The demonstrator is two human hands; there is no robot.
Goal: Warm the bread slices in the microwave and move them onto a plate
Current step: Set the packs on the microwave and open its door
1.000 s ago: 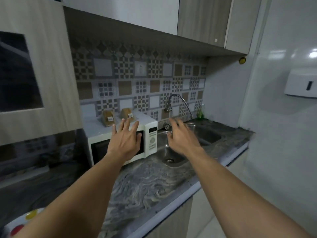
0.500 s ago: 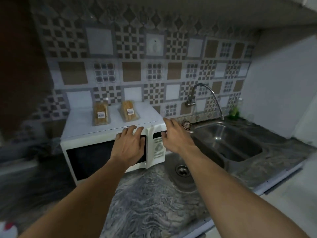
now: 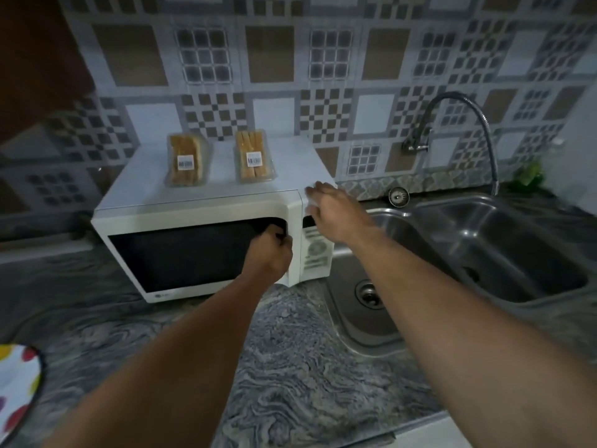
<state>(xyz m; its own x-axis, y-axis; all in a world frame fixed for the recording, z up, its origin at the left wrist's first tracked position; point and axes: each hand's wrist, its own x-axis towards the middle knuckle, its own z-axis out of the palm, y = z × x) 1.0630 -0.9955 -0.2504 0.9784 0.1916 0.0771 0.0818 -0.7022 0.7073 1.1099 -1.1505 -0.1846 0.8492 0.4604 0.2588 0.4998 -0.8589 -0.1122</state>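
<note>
1. The microwave (image 3: 200,208) stands on the marbled counter (image 3: 290,367), at the far left of the sink (image 3: 484,205), with its back to the tiled wall (image 3: 274,53).
2. Two clear bread packs lie flat on the microwave's top, side by side and apart: the left bread pack (image 3: 185,160) and the right bread pack (image 3: 253,160). Each carries a white barcode label.
3. The left hand (image 3: 269,253) is at the right edge of the dark door (image 3: 181,253). Its fingers are curled into the door handle (image 3: 279,226), a recess in the door frame, and grip it.
4. As far as the view shows, the door lies against the microwave body.
5. The right hand (image 3: 336,211) rests on the microwave's top right corner, above the control panel (image 3: 315,253). Its fingers are straight and close together and hold nothing; the fingertips are blurred.
6. A plate (image 3: 16,379) with coloured dots sits at the near left edge of the counter, well apart from the microwave and partly cut off by the frame.
7. A curved faucet (image 3: 478,114) is mounted on the wall above the sink.
</note>
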